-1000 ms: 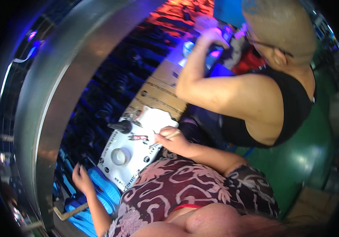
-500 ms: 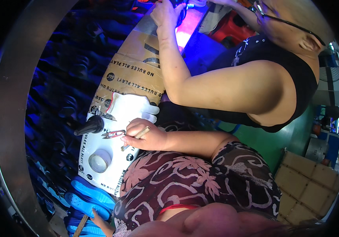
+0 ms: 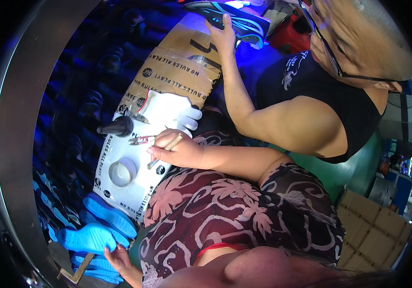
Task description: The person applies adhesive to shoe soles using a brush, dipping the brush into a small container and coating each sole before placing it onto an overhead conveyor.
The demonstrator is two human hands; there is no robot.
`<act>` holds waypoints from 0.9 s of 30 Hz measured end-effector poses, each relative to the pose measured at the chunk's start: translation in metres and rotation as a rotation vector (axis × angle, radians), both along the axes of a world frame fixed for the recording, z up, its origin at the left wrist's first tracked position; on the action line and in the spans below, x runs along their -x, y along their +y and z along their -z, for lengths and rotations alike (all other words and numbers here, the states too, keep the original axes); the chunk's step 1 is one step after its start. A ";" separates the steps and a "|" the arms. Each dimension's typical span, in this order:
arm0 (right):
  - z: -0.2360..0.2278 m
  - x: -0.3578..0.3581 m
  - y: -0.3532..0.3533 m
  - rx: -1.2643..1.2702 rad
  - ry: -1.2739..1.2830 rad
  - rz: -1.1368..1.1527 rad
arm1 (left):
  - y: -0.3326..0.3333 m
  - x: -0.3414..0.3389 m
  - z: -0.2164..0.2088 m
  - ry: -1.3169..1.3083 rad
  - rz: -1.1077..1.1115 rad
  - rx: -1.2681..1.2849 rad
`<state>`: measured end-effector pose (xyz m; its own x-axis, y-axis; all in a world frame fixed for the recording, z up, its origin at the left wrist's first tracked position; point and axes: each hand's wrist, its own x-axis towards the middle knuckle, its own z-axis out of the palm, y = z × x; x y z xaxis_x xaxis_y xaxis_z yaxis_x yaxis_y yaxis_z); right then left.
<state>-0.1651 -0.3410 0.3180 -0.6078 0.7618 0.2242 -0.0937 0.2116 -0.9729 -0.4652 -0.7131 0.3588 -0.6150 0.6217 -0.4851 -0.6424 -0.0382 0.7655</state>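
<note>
Lower left, my left hand (image 3: 121,260) pinches the edge of a bright blue shoe sole (image 3: 87,238), raised over other blue soles (image 3: 110,218). Over the white-covered end of the work surface (image 3: 136,192), my right hand (image 3: 174,148) is closed round a small brush (image 3: 171,143) with a pale wooden handle, its tip pointing down left. Beside those fingers lie red-handled thread snips (image 3: 142,140). A round tub (image 3: 122,173) with pale contents sits left of the brush tip. Behind it is a black bottle (image 3: 117,126) with a tapered nozzle; a white glove (image 3: 167,109) lies farther back.
At the far right, a co-worker (image 3: 306,115) holds a dark shoe piece with blue lines (image 3: 239,23) under bluish light. Along the left run dark racks or belts of soles (image 3: 90,103) and a curved metal edge (image 3: 11,144). Cardboard boxes (image 3: 371,230) stand lower right.
My left hand has lifted one blue sole off the others and tilted it. The view has shifted, so the tabletop sits higher. The co-worker has raised the shoe piece toward the right.
</note>
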 end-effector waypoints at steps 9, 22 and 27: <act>0.004 0.002 -0.014 0.032 0.033 -0.001 | 0.052 -0.049 -0.004 0.206 -0.084 0.124; 0.009 0.002 -0.012 0.003 0.005 -0.043 | 0.092 -0.089 -0.005 0.599 -0.168 0.307; 0.000 0.004 -0.012 0.060 0.045 -0.075 | 0.100 -0.100 -0.003 0.789 -0.143 0.298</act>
